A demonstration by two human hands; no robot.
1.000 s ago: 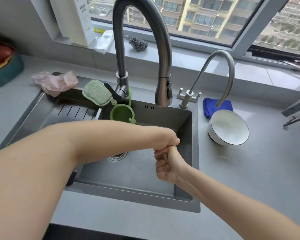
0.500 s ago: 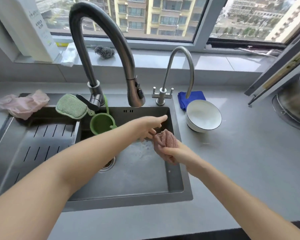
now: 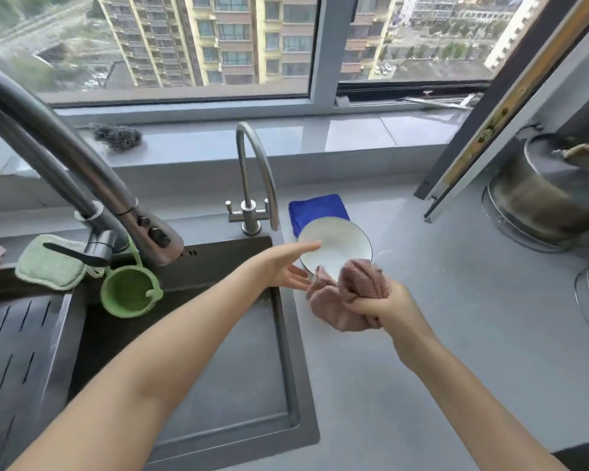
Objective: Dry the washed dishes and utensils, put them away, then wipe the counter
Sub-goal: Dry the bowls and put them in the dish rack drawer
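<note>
A white bowl (image 3: 341, 243) with a dark rim stands on the grey counter (image 3: 456, 334) just right of the sink. My left hand (image 3: 288, 266) stretches toward it with straight fingers, the fingertips at the bowl's left rim. My right hand (image 3: 383, 305) grips a bunched pink cloth (image 3: 340, 300), which hangs in front of the bowl's near edge and covers part of it. A folded blue cloth (image 3: 315, 209) lies behind the bowl.
The dark sink (image 3: 238, 385) lies under my left arm, with a tall faucet (image 3: 82, 178), a small tap (image 3: 252, 185), a green sponge (image 3: 48, 261) and a green strainer cup (image 3: 128, 292). A steel pot (image 3: 541, 195) sits at right under an open window frame.
Both hands moved from over the sink to the right, toward the bowl. My left hand let go of the cloth and opened; my right hand carries the cloth over the counter.
</note>
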